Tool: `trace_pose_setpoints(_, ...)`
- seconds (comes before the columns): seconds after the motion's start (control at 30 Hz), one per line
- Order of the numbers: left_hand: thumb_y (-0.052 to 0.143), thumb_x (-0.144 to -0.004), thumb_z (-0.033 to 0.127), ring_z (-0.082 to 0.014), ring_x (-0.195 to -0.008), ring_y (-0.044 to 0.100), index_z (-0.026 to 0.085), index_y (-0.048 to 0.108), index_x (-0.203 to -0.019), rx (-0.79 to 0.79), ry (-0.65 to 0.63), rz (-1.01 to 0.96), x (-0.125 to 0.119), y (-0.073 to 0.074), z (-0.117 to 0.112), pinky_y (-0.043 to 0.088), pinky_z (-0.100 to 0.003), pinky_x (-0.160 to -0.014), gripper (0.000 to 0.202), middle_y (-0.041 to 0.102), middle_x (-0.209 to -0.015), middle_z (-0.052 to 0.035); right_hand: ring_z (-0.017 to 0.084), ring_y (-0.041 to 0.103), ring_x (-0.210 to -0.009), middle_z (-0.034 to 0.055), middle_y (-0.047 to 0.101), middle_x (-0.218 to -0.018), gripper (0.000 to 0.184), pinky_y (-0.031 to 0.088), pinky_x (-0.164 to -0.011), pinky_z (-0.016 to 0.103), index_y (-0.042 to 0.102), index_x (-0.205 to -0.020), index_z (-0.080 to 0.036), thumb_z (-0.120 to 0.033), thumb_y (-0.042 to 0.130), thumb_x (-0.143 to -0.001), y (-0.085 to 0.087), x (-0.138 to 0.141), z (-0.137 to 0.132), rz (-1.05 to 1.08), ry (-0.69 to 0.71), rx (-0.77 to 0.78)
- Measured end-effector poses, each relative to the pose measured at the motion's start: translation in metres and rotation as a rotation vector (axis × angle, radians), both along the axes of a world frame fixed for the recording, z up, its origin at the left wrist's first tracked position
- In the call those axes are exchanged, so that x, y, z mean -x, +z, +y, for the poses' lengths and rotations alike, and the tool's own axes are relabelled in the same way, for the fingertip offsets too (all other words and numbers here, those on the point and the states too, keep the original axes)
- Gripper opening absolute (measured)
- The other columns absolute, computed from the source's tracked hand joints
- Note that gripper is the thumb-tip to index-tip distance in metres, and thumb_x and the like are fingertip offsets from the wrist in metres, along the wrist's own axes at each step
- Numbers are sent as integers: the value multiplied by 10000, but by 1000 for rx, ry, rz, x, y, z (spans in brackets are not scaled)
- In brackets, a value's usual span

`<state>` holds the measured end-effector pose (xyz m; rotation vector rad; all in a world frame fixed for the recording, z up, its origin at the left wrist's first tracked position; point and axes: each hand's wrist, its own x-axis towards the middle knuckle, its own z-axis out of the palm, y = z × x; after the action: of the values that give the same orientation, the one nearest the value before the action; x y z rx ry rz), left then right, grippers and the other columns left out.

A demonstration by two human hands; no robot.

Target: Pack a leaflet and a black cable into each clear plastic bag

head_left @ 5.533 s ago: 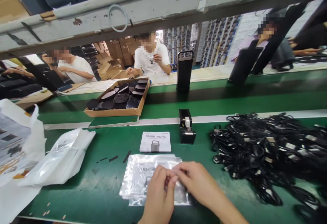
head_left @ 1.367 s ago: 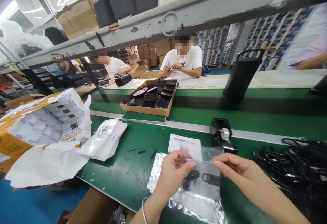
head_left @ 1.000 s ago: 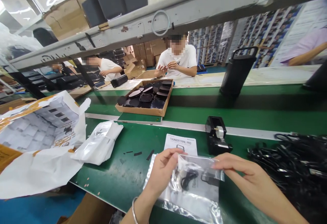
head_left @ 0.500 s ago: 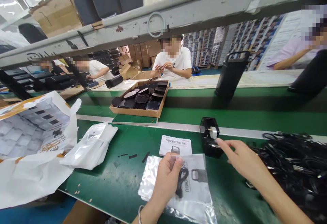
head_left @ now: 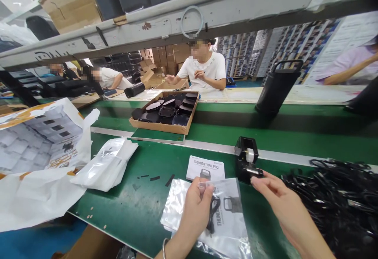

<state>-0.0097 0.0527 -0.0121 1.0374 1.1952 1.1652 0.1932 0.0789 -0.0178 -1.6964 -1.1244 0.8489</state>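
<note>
My left hand (head_left: 197, 207) is closed on the top edge of a clear plastic bag (head_left: 233, 235), thumb on top. Inside the bag lie a coiled black cable (head_left: 211, 221) and a printed THUNDERTRAIL PRO leaflet. More clear bags are stacked under it. My right hand (head_left: 274, 192) pinches the end of a dark, glossy strip of tape (head_left: 256, 172) at the front of a black tape dispenser (head_left: 242, 148). Behind the bag rests a stack of THUNDERTRAIL PRO leaflets (head_left: 196, 165).
A heap of black cables (head_left: 342, 200) lies at right. White plastic bags (head_left: 108, 164) and a paper-lined carton (head_left: 44, 133) stand at left. Across the green belt are a cardboard tray (head_left: 159, 125) of black parts and a black handled speaker-like cylinder (head_left: 276, 89). Co-workers sit beyond.
My right hand has drawn back toward me and down from the dispenser's roll, and a dark tape strip now shows at its fingers. My left hand keeps holding the bag.
</note>
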Motion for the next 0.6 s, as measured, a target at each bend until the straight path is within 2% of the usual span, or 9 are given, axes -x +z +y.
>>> trace_pose_setpoints(0.1, 575, -839, 408, -143, -656, 559, 180, 532, -837, 9, 3, -7, -1, 0, 0, 422, -235, -622, 233, 599, -695, 3, 362, 520, -1075, 148, 593, -1050, 317, 406, -918, 475, 646, -496, -218, -527, 644, -569, -10, -5, -5, -123, 10, 19)
trace_pose_setpoints(0.17, 556, -852, 409, -147, -678, 555, 178, 525, -846, 1, 3, 2, 0, 0, 0, 425, -242, -637, 233, 597, -717, -3, 350, 547, -974, 126, 606, -963, 291, 395, -891, 489, 632, -475, -230, -507, 654, -561, -9, -7, -13, -182, 35, 23)
trace_pose_setpoints(0.23, 530, -870, 406, -151, -703, 552, 177, 521, -852, -20, 4, 25, 0, 0, -1, 428, -249, -657, 230, 592, -742, -7, 307, 559, -917, 100, 616, -958, 299, 427, -829, 430, 652, -546, -236, -526, 623, -612, -1, -3, -24, -178, 81, -2)
trace_pose_setpoints(0.3, 510, -882, 405, -149, -696, 544, 180, 515, -848, -44, 9, 63, -1, 3, -3, 426, -247, -651, 227, 577, -739, -2, 237, 572, -816, 72, 621, -907, 337, 457, -709, 330, 639, -609, -230, -549, 570, -691, 13, 8, -36, -87, 197, -17)
trace_pose_setpoints(0.4, 493, -893, 407, -138, -642, 529, 186, 505, -829, -80, 18, 134, -5, 9, -11, 410, -234, -605, 231, 552, -692, 14, 145, 492, -568, -9, 521, -597, 386, 407, -543, 247, 533, -587, -216, -555, 516, -769, 31, 33, -45, 103, 414, 87)
trace_pose_setpoints(0.47, 476, -903, 403, -133, -619, 532, 185, 507, -828, -113, -1, 176, -8, 14, -17, 402, -227, -587, 232, 560, -678, 12, 115, 425, -482, -47, 450, -512, 409, 359, -488, 234, 491, -585, -214, -576, 495, -775, 32, 47, -44, 141, 444, 165)
trace_pose_setpoints(0.6, 457, -911, 414, -124, -573, 524, 175, 523, -844, -133, -40, 221, -10, 15, -27, 375, -215, -536, 257, 573, -650, 3, 82, 357, -347, -22, 550, -502, 479, 260, -390, 240, 497, -557, -205, -643, 469, -747, 19, 57, -37, 53, 412, 278)
